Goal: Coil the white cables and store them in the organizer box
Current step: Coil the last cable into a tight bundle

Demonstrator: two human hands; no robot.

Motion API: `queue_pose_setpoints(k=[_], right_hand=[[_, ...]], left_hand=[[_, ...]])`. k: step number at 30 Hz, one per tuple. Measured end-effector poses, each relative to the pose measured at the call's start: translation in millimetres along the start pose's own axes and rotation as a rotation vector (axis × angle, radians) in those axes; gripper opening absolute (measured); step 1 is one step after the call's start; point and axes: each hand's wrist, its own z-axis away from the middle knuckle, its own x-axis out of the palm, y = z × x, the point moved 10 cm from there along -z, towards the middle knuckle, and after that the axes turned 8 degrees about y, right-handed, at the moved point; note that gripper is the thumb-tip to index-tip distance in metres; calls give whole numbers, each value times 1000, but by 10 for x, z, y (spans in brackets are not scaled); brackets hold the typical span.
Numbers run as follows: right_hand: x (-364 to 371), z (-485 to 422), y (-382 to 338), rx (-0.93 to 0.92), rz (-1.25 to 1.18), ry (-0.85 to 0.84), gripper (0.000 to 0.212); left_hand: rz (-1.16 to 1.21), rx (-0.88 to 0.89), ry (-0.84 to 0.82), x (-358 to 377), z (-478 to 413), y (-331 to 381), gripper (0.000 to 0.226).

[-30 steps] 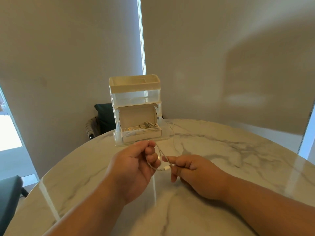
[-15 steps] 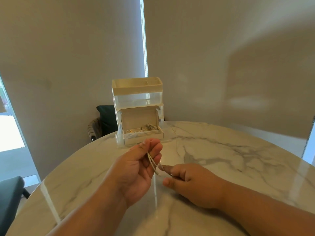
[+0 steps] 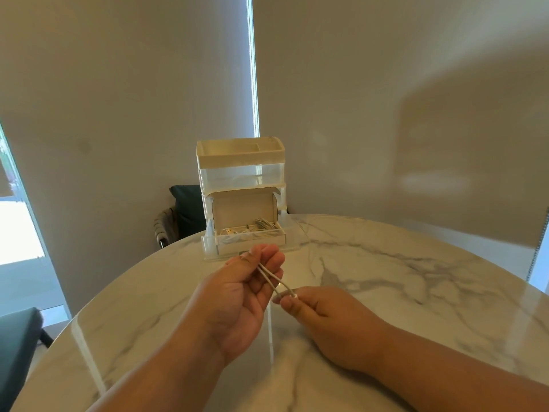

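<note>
Since a moment ago, the loop of white cable [image 3: 271, 281] is getting pulled flat and straight. Left hand [image 3: 237, 298] fingertips [image 3: 264, 252] are pinching its far end so it is not slipping. Right hand [image 3: 326, 319] fingers [image 3: 289, 304] are pinching the near end, keeping it tight. Just past the left fingertips, the organizer box [image 3: 242, 162] is standing with its low part open, holding other cables [image 3: 261, 226].

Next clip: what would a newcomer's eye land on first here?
At centre, the left hand and right hand pinch a doubled white cable between them above the marble table. Behind them stands the tiered organizer box, with cables lying in its open lower compartment.
</note>
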Motion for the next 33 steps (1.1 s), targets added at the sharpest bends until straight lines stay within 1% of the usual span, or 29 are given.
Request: queue_pose_setpoints(k=[6, 11, 14, 18, 20, 22, 25, 28, 33], right_hand=[[47, -9, 61, 64, 73, -47, 42], [73, -3, 66, 82, 171, -69, 44], [109, -3, 62, 97, 206, -85, 41], [205, 32, 10, 55, 252, -141, 27], [224, 56, -21, 34, 249, -173, 24], [217, 56, -30, 41, 167, -174, 26], [248, 75, -65, 31, 89, -173, 36], [307, 93, -125, 22, 13, -173, 42], [321, 100, -174, 1, 1, -201, 48]], left_hand=[[-21, -6, -21, 7, -16, -43, 27], [-53, 2, 14, -34, -46, -62, 25], [-50, 6, 40, -59, -57, -65, 24], [-8, 25, 97, -137, -121, -29, 24], [4, 37, 117, -175, -150, 8, 24], [15, 45, 128, -196, -165, 44, 24], [43, 67, 145, -234, -181, 108, 21], [66, 69, 148, -243, -186, 147, 23], [110, 44, 140, -200, -158, 176, 23]])
